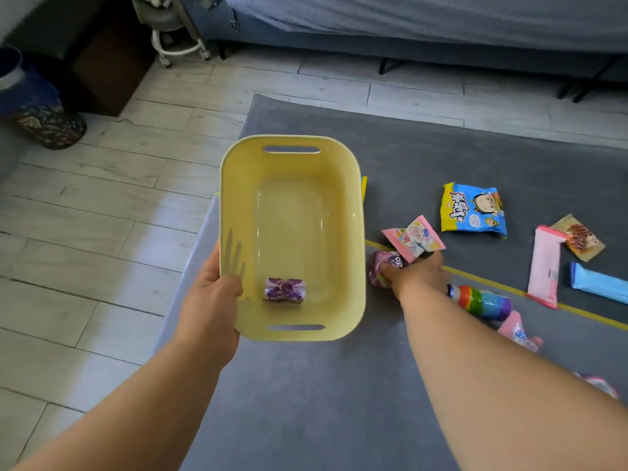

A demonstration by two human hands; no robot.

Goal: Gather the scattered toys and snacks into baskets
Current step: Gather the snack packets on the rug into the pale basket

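Note:
My left hand (212,294) grips the left rim of a pale yellow basket (353,232), held above the grey mat. One small purple snack packet (284,289) lies inside it near the front. My right hand (416,271) reaches down to the mat just right of the basket, fingers curled on a purple snack bag (384,266) and a pink-and-white packet (413,237). A blue and yellow noodle packet (474,210) lies farther right.
Scattered on the grey mat (441,147): a rainbow bottle toy (482,300), a long pink packet (545,266), a blue bar (599,283), a brown pastry packet (581,237), a pink packet (518,331). A bed (407,25) stands behind; wood floor lies left.

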